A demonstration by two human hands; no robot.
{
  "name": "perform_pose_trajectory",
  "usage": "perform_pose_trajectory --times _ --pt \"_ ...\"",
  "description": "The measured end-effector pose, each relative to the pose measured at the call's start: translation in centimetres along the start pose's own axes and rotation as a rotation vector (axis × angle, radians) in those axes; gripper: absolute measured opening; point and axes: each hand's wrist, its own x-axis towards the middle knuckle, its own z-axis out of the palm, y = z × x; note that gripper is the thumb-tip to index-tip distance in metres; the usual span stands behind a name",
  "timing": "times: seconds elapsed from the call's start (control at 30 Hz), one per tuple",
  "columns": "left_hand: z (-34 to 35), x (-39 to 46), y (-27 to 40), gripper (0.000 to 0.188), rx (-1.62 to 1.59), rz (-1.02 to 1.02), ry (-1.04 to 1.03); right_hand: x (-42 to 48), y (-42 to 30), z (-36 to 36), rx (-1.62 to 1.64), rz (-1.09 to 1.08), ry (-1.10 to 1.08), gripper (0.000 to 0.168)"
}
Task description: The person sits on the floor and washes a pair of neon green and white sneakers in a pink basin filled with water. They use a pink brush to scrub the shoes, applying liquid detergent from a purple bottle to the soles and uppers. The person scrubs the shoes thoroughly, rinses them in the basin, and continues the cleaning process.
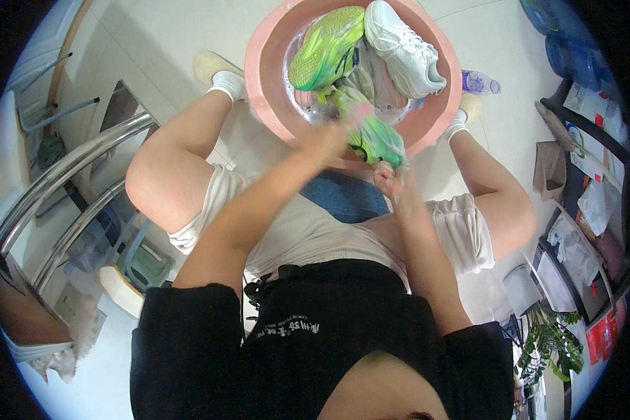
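A soapy green sports shoe [375,134] slants over the near rim of a pink plastic basin [265,79]. My right hand [387,178] grips its near end, wet with suds. Over the shoe's upper is my left hand [349,125], blurred by motion, around a small pink object [365,110] too blurred to name. Inside the basin, a second yellow-green shoe [328,47] lies sole up at the left, and a white lace-up sneaker [404,50] leans at the right. Between them a greyish item [365,79] sits partly hidden in foamy water.
A clear bottle with a purple label [480,83] lies right of the basin on the tiled floor [472,31]. Chrome rails [79,163] curve along the left. On the right stand blue water jugs [572,58], a brown paper bag [550,168] and a leafy plant [551,341].
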Motion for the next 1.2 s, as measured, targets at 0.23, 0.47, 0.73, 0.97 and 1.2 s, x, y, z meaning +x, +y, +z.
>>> perform_pose_trajectory --times 0.23,0.47,0.73,0.97,1.2 --pt "3.0 2.6 -2.3 0.041 -0.250 -0.055 0.128 1.0 -0.8 -0.5 0.040 0.073 -0.039 0.027" --pt "2.9 3.6 -4.8 0.041 -0.301 -0.236 0.034 0.6 -0.7 0.3 -0.013 0.026 0.024 0.022" --pt "1.1 3.3 -6.0 0.030 -0.286 -0.260 0.099 0.2 -0.5 0.5 -0.026 -0.001 0.022 0.025" --pt "-0.6 -0.7 3.4 0.042 -0.219 0.162 0.089 0.2 -1.4 0.0 -0.025 -0.054 0.000 0.027" --pt "0.0 -0.4 4.8 0.035 -0.260 0.150 0.103 1.3 -2.3 -1.0 -0.029 -0.034 0.018 0.029"
